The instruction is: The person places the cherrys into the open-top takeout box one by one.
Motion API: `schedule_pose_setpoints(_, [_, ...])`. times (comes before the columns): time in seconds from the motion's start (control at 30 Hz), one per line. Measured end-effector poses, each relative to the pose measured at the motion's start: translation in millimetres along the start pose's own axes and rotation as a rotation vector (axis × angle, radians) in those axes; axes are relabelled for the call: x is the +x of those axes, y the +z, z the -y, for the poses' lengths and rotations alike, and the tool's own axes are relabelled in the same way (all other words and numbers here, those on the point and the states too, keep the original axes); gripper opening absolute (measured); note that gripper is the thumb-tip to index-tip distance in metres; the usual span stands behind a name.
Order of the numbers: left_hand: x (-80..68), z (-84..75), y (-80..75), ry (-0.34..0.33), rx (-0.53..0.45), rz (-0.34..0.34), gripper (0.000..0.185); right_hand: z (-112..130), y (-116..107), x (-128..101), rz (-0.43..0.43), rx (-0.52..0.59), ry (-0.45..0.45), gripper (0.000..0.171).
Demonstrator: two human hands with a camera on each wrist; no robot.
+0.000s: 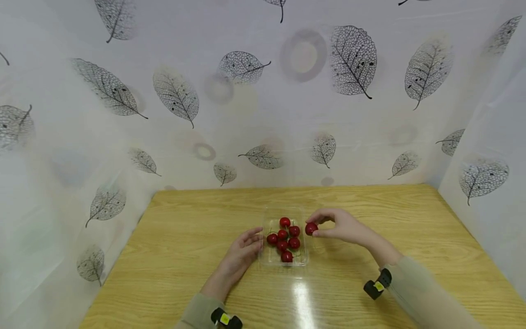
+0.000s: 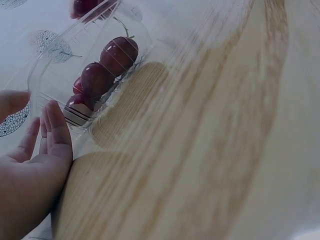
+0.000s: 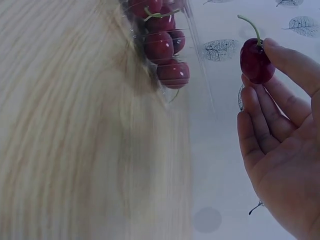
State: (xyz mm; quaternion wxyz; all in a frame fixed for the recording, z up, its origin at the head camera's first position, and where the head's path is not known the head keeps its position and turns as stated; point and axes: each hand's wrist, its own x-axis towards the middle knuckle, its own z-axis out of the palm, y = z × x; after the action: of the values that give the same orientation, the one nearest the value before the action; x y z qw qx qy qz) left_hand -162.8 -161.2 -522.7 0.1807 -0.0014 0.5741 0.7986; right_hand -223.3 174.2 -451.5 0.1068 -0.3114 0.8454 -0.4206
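Observation:
A clear plastic box (image 1: 304, 260) with several red cherries (image 1: 294, 243) in it stands on the table. Just right of the box, my right hand (image 1: 343, 226) pinches one dark red cherry (image 3: 257, 61) between thumb and fingers; its green stem points up in the right wrist view. My left hand (image 1: 240, 256) is at the box's left side, its fingers (image 2: 57, 127) extended along the clear wall. Whether all those fingertips touch the plastic I cannot tell. In the left wrist view, cherries (image 2: 119, 56) show through the box wall.
The wooden table (image 1: 185, 237) has a glossy light reflection near its front. A white sheet printed with dark leaf skeletons (image 1: 353, 59) hangs behind the table and along both sides. Each wrist carries a black strap with a small camera (image 1: 373, 289).

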Motion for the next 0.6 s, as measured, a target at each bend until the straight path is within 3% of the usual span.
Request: schedule_pose_setpoints(0.6, [-0.8, -1.3, 0.2, 0.012, -0.002, 0.028, 0.059, 13.5, 11.9, 48.6, 0.028, 0.012, 0.005, 0.038])
